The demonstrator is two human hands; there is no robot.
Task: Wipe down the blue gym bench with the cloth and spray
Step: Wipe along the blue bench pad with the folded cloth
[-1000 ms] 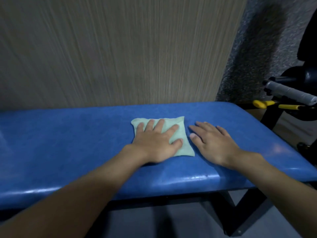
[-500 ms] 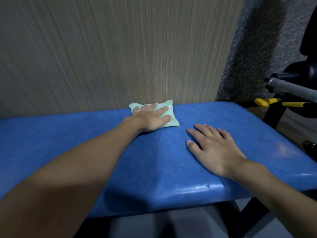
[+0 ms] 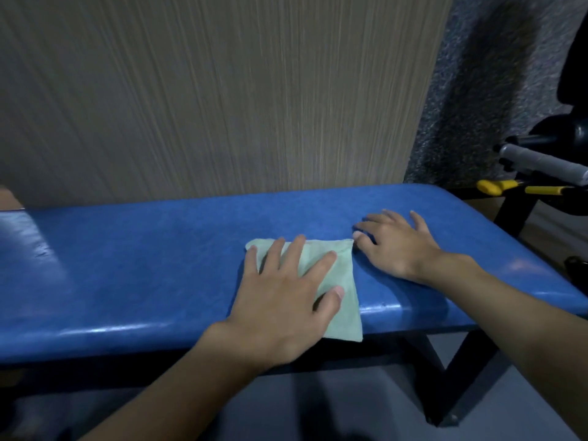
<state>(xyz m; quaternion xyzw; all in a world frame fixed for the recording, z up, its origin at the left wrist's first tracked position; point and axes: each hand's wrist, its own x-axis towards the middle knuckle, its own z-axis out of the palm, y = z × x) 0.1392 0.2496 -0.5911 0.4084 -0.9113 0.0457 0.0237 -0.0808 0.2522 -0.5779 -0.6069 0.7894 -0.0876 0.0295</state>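
Two flat palms are all we have on the padded blue vinyl gym counter (image 3: 159,265): our left hand (image 3: 283,300) lies spread wide on the folded pale-green square cloth (image 3: 334,281), pinning it by pressure alone with nothing pinched, and our right hand (image 3: 397,246) rests open and empty on bare vinyl just right of that grip, its thumb touching the cloth's far right corner. Below the grip, the cloth's near corner already hangs over the counter's front edge; we judge that a further pull towards us could drag it off to the grey floor (image 3: 350,393), since no finger curls round it. The vinyl looks glossy, so the palm might slide over the cloth rather than carry it. Left of the grip the counter runs long and clear; beyond it, the beige striped wall panel (image 3: 222,90) closes the far edge. No spray bottle is in view.
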